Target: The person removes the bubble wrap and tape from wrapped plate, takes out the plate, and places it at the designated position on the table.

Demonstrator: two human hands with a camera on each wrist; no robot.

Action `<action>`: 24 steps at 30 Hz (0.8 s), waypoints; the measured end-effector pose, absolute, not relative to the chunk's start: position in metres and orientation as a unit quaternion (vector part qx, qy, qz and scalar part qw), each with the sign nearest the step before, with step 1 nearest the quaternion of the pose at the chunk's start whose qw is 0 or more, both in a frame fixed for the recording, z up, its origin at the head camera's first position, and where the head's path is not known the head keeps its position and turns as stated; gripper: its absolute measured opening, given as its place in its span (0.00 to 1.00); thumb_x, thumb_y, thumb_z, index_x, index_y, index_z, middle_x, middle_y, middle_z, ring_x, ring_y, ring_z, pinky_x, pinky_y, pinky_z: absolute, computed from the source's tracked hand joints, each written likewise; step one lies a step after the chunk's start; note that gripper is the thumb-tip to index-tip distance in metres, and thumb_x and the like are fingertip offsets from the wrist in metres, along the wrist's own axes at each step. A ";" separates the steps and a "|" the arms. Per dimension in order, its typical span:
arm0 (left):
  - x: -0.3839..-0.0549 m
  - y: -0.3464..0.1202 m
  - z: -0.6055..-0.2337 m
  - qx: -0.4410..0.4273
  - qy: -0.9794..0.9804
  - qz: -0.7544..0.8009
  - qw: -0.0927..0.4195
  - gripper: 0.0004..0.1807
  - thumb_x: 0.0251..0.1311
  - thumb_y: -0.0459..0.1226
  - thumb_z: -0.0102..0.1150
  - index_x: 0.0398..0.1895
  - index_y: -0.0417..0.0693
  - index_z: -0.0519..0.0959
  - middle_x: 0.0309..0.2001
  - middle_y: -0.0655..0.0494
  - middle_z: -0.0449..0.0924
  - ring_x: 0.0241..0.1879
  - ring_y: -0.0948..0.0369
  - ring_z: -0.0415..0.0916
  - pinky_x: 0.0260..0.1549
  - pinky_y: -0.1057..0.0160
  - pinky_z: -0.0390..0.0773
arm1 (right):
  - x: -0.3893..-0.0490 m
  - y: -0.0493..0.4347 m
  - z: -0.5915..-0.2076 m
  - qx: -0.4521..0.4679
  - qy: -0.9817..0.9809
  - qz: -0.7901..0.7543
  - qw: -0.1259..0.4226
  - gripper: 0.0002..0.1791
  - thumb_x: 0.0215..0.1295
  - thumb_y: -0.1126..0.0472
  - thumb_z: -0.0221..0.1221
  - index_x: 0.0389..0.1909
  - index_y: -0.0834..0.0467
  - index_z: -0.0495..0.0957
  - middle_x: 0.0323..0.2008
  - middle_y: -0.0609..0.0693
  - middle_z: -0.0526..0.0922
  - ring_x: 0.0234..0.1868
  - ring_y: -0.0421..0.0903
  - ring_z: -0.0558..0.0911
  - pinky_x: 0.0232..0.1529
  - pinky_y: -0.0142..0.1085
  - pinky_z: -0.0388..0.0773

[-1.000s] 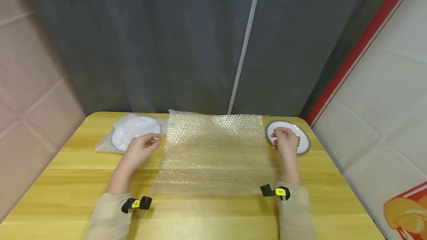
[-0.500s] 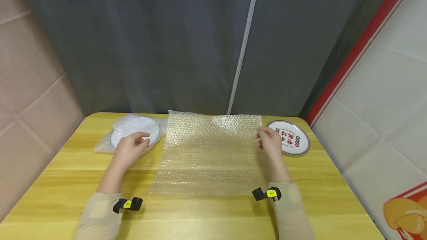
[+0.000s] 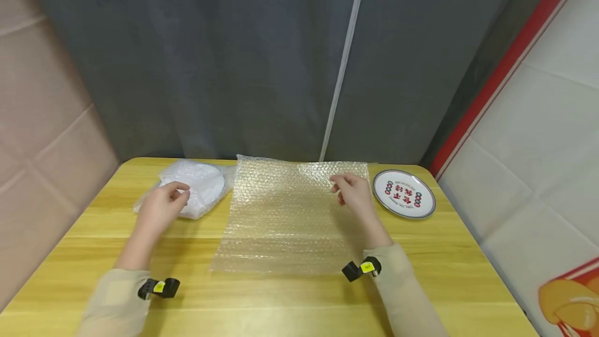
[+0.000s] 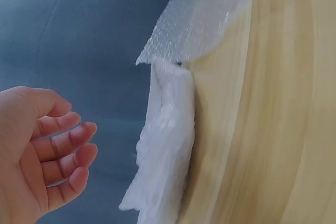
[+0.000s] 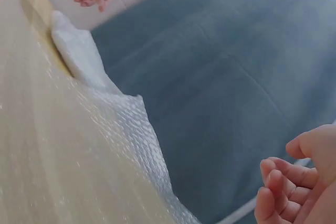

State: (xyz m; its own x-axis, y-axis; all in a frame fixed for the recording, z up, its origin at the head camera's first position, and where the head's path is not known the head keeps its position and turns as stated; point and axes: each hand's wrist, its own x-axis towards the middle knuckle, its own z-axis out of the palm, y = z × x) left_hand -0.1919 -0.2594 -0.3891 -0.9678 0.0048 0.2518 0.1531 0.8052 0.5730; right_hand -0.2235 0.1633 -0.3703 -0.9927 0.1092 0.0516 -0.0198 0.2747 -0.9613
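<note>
My left hand (image 3: 161, 204) hovers over the near left part of a plate-shaped bundle wrapped in bubble wrap (image 3: 206, 183). Its fingers are loosely bent and hold nothing; the left wrist view shows the same relaxed hand (image 4: 47, 153) apart from the white bundle (image 4: 165, 140). A clear sheet of bubble wrap (image 3: 290, 217) lies spread flat on the table. Above its upper right part is my right hand (image 3: 354, 194), fingers loosely curled and nothing in them. To the right of the sheet lies a white oval plate (image 3: 426, 199) with a dark rim and red characters.
The yellow wooden table (image 3: 276, 300) reaches back to a dark grey curtain (image 3: 252, 66). A pinkish wall panel (image 3: 51, 118) stands on the left, and a white one with a red stripe (image 3: 524, 134) on the right.
My right hand has moved left from over the plate to over the bubble wrap sheet, uncovering the plate's print. My left hand has shifted left across the wrapped bundle.
</note>
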 end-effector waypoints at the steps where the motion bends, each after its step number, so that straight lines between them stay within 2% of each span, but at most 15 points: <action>1: -0.191 -0.262 -0.388 -0.039 -0.945 -0.303 0.120 0.18 0.68 0.42 0.49 0.48 0.35 0.78 0.32 0.46 0.80 0.26 0.55 0.75 0.22 0.59 0.71 | -0.224 0.161 -0.369 -0.024 -0.800 0.598 0.049 0.14 0.67 0.59 0.56 0.40 0.67 0.81 0.22 0.52 0.79 0.14 0.39 0.71 0.18 0.29 0.73; 11: -0.190 -0.282 -0.382 -0.037 -0.957 -0.261 0.123 0.17 0.68 0.40 0.47 0.46 0.35 0.78 0.31 0.44 0.79 0.23 0.55 0.71 0.22 0.58 0.69 | -0.228 0.130 -0.351 0.009 -0.818 0.574 0.023 0.15 0.67 0.57 0.56 0.38 0.67 0.82 0.22 0.55 0.79 0.14 0.39 0.71 0.19 0.30 0.73; 19: -0.194 -0.298 -0.385 -0.049 -0.966 -0.225 0.118 0.16 0.65 0.37 0.46 0.44 0.33 0.77 0.33 0.39 0.79 0.29 0.49 0.74 0.26 0.50 0.73 | -0.233 0.096 -0.341 0.054 -0.825 0.562 -0.005 0.12 0.66 0.58 0.57 0.32 0.64 0.82 0.22 0.54 0.80 0.16 0.41 0.75 0.23 0.33 0.78; 24: -0.200 -0.309 -0.383 -0.045 -0.969 -0.223 0.094 0.17 0.66 0.38 0.47 0.47 0.32 0.76 0.36 0.35 0.79 0.32 0.46 0.76 0.28 0.47 0.73 | -0.237 0.079 -0.338 0.075 -0.821 0.565 -0.014 0.13 0.67 0.58 0.57 0.33 0.65 0.83 0.24 0.55 0.81 0.20 0.44 0.78 0.25 0.35 0.80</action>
State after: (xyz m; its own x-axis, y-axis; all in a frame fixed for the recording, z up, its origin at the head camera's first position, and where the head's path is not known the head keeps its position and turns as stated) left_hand -0.1997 -0.3091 -0.3829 -0.9782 0.0451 0.2027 0.1292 0.8962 0.4244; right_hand -0.2374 0.0794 -0.3377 -0.9882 -0.1394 0.0629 -0.1085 0.3496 -0.9306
